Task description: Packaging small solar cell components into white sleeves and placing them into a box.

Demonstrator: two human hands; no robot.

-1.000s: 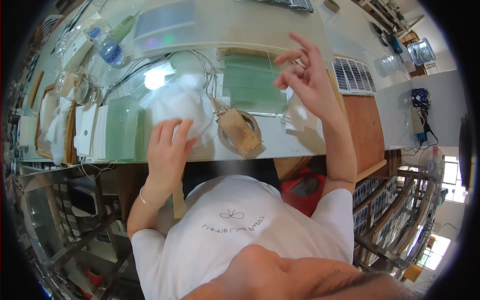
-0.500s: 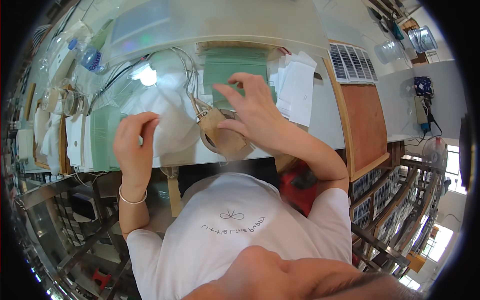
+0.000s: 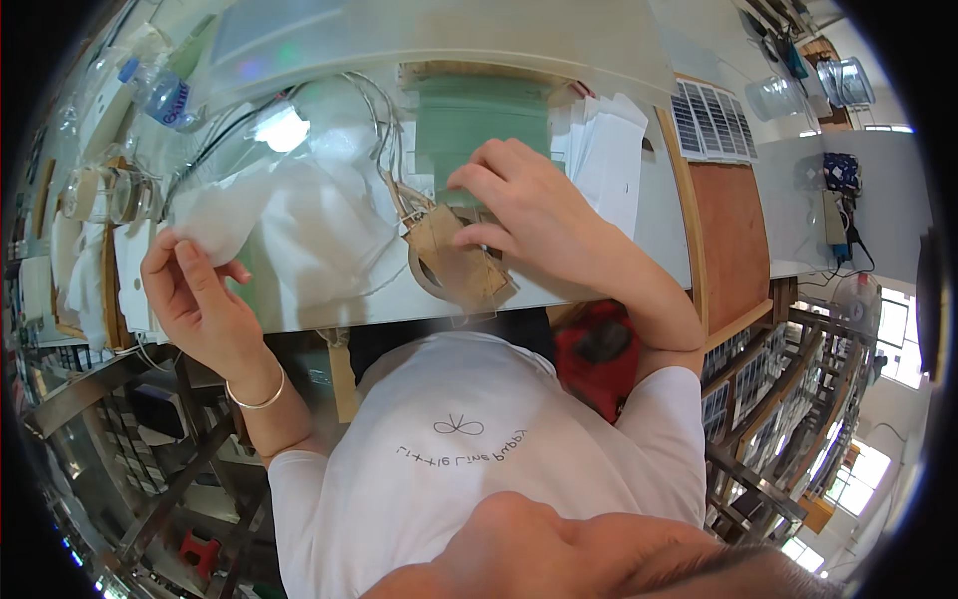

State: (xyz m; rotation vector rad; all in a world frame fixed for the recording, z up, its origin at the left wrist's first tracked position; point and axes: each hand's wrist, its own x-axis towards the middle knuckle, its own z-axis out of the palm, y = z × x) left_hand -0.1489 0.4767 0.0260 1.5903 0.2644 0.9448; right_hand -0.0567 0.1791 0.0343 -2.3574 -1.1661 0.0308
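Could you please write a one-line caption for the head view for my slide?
At a cluttered workbench, the right hand presses a brown tape roll while the left hand pinches white sheeting.

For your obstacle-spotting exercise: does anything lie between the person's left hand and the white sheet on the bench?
Nothing visible does. The left hand already pinches the near corner of the white sheet, with no object between them.

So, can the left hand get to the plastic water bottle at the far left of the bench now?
Probably not straight away: the left hand pinches the white cloth, and the bottle lies beyond jars and cables.
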